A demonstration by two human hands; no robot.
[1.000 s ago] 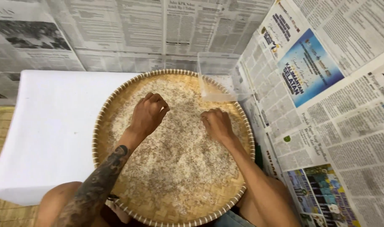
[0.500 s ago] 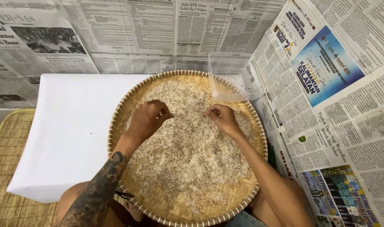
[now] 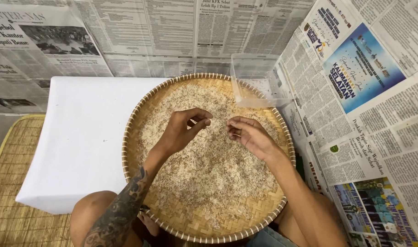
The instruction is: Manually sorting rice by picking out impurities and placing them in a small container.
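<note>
A round woven bamboo tray (image 3: 134, 137) rests on my lap, spread with pale rice grains (image 3: 209, 169). My left hand (image 3: 183, 130) hovers just over the grains near the tray's middle, fingers curled, thumb and forefinger close together. My right hand (image 3: 250, 135) hangs beside it, fingertips pinched loosely and pointing left toward the left hand. Whether either pinch holds a grain is too small to tell. A clear plastic tub (image 3: 257, 80) sits on the tray's far right rim, a few specks lying inside it.
A white cloth-covered surface (image 3: 80, 137) lies left of the tray. A woven straw mat (image 3: 12, 183) covers the floor at far left. Newspaper sheets (image 3: 355, 91) line the wall behind and the right side. My knees show under the tray.
Both hands have lifted off the rice and drawn toward each other with fingers pinched. The view has shifted, bringing the plastic tub into sight at the tray's far rim.
</note>
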